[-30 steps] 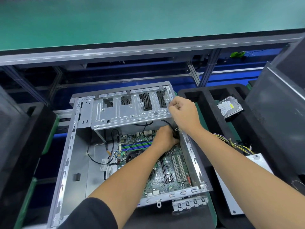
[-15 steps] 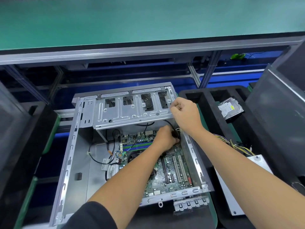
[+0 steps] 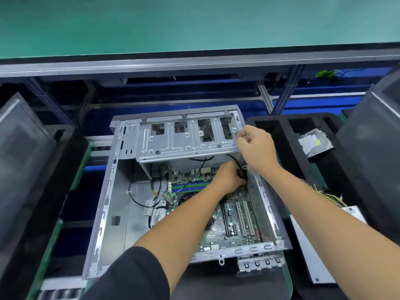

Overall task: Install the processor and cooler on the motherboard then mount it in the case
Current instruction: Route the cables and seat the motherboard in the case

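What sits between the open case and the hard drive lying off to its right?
In the head view, a black foam tray with deep compartments lies between the case and the hard drive; the drive rests on that foam.

Hard drive (image 3: 315, 143) lies in black foam tray (image 3: 281, 126).

The left forearm hides the middle of the motherboard (image 3: 236, 221), so the processor socket cannot be made out; the left hand (image 3: 229, 177) has its fingertips buried by the case (image 3: 108, 191) wall, and what they grip there is unclear beyond a black cable (image 3: 234, 160); the right hand (image 3: 254, 146) is curled, its contents unseen; the power supply (image 3: 311, 245) lies partly under the right forearm.
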`<move>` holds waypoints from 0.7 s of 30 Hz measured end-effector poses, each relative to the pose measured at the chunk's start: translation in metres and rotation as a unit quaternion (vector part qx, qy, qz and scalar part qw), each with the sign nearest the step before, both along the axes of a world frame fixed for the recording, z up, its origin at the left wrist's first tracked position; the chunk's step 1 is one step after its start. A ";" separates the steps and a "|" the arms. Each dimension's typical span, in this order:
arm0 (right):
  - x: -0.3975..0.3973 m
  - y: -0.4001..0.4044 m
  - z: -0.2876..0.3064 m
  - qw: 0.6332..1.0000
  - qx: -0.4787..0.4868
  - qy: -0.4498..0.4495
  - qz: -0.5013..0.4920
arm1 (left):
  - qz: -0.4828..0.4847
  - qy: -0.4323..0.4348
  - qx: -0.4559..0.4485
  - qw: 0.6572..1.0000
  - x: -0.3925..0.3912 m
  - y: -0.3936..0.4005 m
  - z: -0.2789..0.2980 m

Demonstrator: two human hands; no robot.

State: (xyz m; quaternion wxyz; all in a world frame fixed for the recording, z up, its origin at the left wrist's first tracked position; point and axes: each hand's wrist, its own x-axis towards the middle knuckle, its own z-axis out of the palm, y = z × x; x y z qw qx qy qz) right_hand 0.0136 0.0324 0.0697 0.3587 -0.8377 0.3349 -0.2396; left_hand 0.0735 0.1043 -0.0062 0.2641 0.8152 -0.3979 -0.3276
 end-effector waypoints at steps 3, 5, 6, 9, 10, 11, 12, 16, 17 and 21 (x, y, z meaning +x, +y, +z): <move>0.000 0.001 0.001 0.999 -0.030 0.022 -0.003 | -0.019 -0.019 -0.005 1.000 0.008 0.008 0.020; -0.001 0.004 0.002 0.998 -0.046 0.033 0.001 | -0.044 -0.038 0.005 0.998 0.023 0.022 0.035; -0.002 0.005 0.003 0.998 -0.055 0.039 0.006 | -0.071 -0.036 0.023 0.997 0.033 0.032 0.040; -0.002 0.009 0.006 0.995 -0.079 0.057 0.015 | -0.105 -0.047 0.059 0.992 0.061 0.070 0.048; -0.002 0.011 0.007 0.994 -0.088 0.064 0.019 | -0.084 -0.061 0.058 0.993 0.068 0.082 0.046; -0.002 0.012 0.008 0.992 -0.098 0.077 0.024 | -0.054 -0.074 0.059 0.994 0.075 0.094 0.043; -0.001 0.014 0.010 0.989 -0.111 0.094 0.034 | -0.025 -0.087 0.065 0.994 0.081 0.104 0.039; 0.008 0.023 0.016 0.984 -0.106 0.115 0.082 | 0.013 -0.125 0.091 0.988 0.093 0.128 0.027; 0.011 0.025 0.016 0.986 -0.098 0.108 0.086 | 0.001 -0.122 0.097 0.988 0.093 0.130 0.025; 0.014 0.026 0.010 0.990 -0.085 0.087 0.070 | -0.007 -0.104 0.065 0.992 0.090 0.132 0.016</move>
